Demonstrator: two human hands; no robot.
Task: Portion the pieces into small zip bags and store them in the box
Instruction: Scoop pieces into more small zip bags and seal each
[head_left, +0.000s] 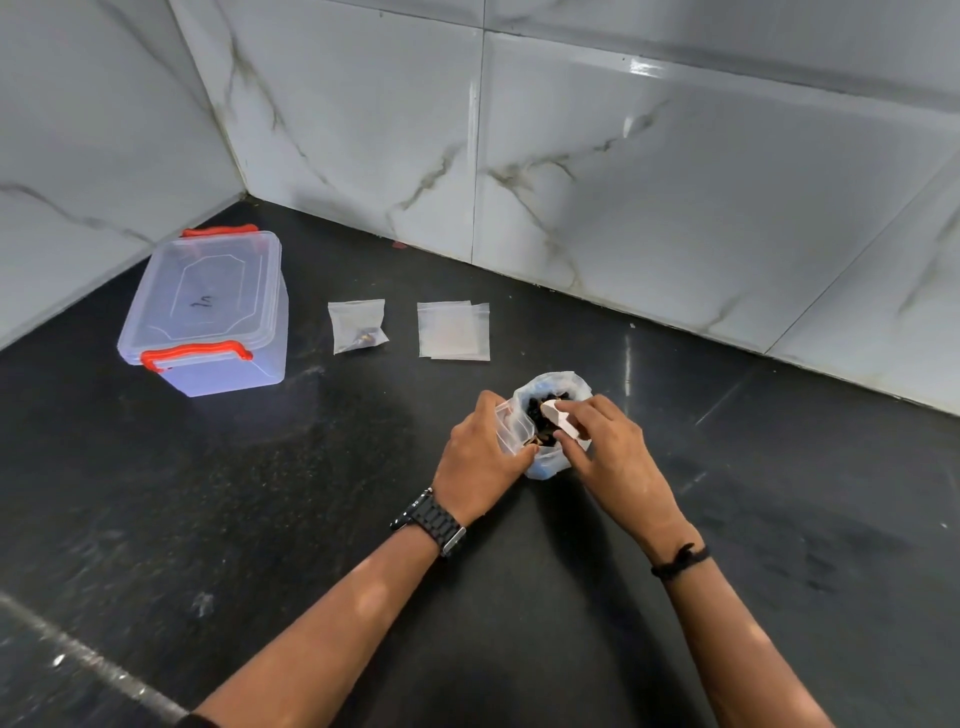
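Observation:
A large clear bag (571, 387) full of dark and tan pieces stands open on the black counter. My left hand (480, 457) grips a small zip bag (511, 423) held open against the big bag's left side. My right hand (610, 447) pinches a white scoop-like piece (558, 418) over the big bag's mouth. One small zip bag (358, 327) with a few pieces in it lies flat further back. A short stack of empty zip bags (453, 331) lies to its right. The clear storage box (208, 312) with red handles sits shut at the far left.
Marble-look tiled walls (623, 156) meet in a corner behind the box and run along the back of the black counter (260, 493). A watch is on the left wrist and a black band on the right.

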